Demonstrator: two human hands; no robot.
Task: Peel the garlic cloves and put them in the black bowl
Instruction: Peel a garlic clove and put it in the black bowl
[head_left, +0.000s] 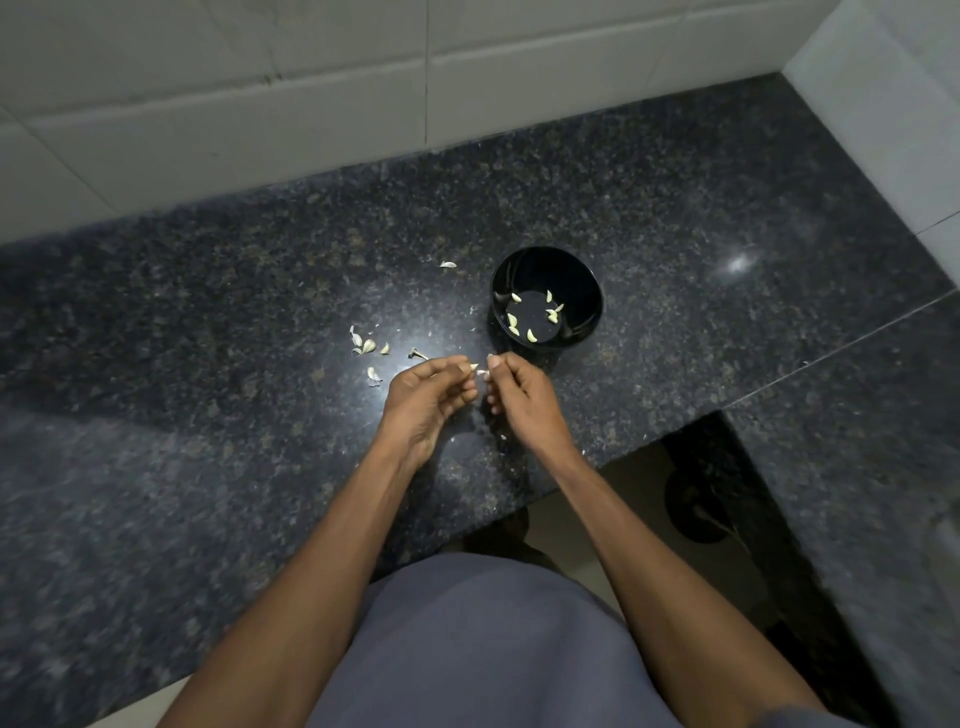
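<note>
Both hands met just above the dark speckled surface (675, 208), close to its front edge. The left hand (423, 395) and the right hand (522, 389) each pinched the same small garlic clove (479, 371) between thumb and fingertips, the other fingers curled loosely. The black bowl (582, 275) stood just beyond the hands, slightly toward the right corner, with several peeled cloves (531, 335) lying on its bottom. Loose cloves and bits of skin (366, 347) lay scattered on the surface to the left of the bowl, nearer the tiled wall (311, 104) than the hands.
</note>
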